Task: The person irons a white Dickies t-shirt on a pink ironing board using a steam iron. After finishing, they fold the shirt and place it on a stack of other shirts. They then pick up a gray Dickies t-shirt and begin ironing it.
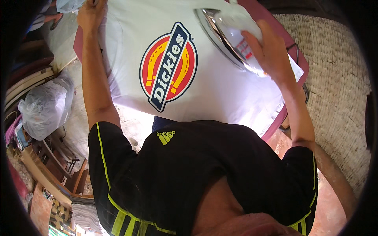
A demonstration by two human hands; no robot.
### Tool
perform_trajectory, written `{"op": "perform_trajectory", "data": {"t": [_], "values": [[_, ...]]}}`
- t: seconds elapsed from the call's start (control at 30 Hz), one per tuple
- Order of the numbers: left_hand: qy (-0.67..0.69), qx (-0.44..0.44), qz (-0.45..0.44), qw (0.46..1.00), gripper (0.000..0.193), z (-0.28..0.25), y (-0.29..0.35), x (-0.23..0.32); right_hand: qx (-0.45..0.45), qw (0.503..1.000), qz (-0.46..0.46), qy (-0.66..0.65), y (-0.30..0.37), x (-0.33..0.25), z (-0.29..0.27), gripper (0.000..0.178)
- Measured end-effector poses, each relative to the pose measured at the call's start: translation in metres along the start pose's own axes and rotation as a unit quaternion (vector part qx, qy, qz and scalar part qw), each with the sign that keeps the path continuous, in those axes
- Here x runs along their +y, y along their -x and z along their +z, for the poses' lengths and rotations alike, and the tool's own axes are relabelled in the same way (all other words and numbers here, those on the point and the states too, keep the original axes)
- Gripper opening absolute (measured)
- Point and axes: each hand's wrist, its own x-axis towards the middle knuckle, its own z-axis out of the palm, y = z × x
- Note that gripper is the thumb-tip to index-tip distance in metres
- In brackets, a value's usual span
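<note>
so, the person's right hand (pixel 271 51) is closed around a white electric iron with a shiny chrome lower edge (pixel 233 33), up over the right part of a white sheet of cloth (pixel 214 88). its thumb lies along the iron's body; the other fingers are mostly hidden behind the hand, so how tightly they press together i cannot tell. nor can i tell whether the sole sits quite flat on the cloth.

the left hand (pixel 91 15) is at the cloth's upper left edge, cut off by the top of the view (whether its fingers pinch the cloth or only rest there, i cannot tell).

the cloth lies over a maroon-covered board (pixel 78 44), whose edges show on both sides. between the two arms sits a large round red and yellow printed emblem (pixel 168 67) with a slanting dark blue band.

a black short-sleeved shirt with yellow-green trim (pixel 173 169) fills the lower middle. off to the left is a crumpled, translucent white plastic bag (pixel 47 106); to the right, a pale ribbed floor surface (pixel 330 70).
</note>
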Motion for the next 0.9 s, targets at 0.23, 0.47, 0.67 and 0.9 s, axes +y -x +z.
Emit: {"op": "perform_trajectory", "data": {"t": [0.23, 0.47, 0.67, 0.9], "values": [[0.007, 0.013, 0.006, 1.0, 0.032, 0.005, -0.002, 0.0, -0.037, 0.999, 0.029, -0.011, -0.008, -0.019, 0.01, 0.033], [-0.155, 0.003, -0.006, 0.988, 0.062, 0.008, -0.023, -0.049, -0.014, 0.996, 0.085, 0.008, 0.016, 0.0, 0.0, 0.031], [-0.111, 0.01, 0.005, 0.994, 0.058, 0.011, -0.02, -0.048, 0.088, 0.994, 0.059, 0.026, 0.001, 0.027, -0.004, 0.034], [-0.104, -0.001, 0.008, 0.995, 0.055, 0.007, -0.018, -0.044, 0.103, 0.994, 0.027, 0.028, 0.002, 0.045, -0.005, 0.038]]}}
